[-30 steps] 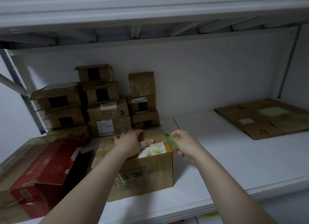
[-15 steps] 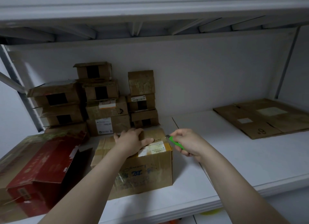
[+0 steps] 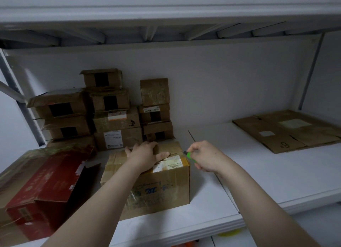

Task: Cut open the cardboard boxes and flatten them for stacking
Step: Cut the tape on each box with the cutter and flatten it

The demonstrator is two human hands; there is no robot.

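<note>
A taped brown cardboard box (image 3: 158,191) with a white label stands on the white shelf (image 3: 276,178) in front of me. My left hand (image 3: 144,156) lies flat on its top, fingers spread. My right hand (image 3: 204,157) grips a green box cutter (image 3: 190,156), whose tip is at the right end of the box's top seam. A flattened cardboard sheet (image 3: 287,130) lies at the far right of the shelf.
A stack of several small brown boxes (image 3: 114,117) stands against the back wall on the left. A red box (image 3: 42,189) lies tilted at the left front. The upper shelf (image 3: 166,7) hangs low overhead. A metal upright (image 3: 310,71) is at the right.
The cutter's tip has stayed at the right end of the top seam. My left hand keeps pressing on the box top. The view has shifted slightly.
</note>
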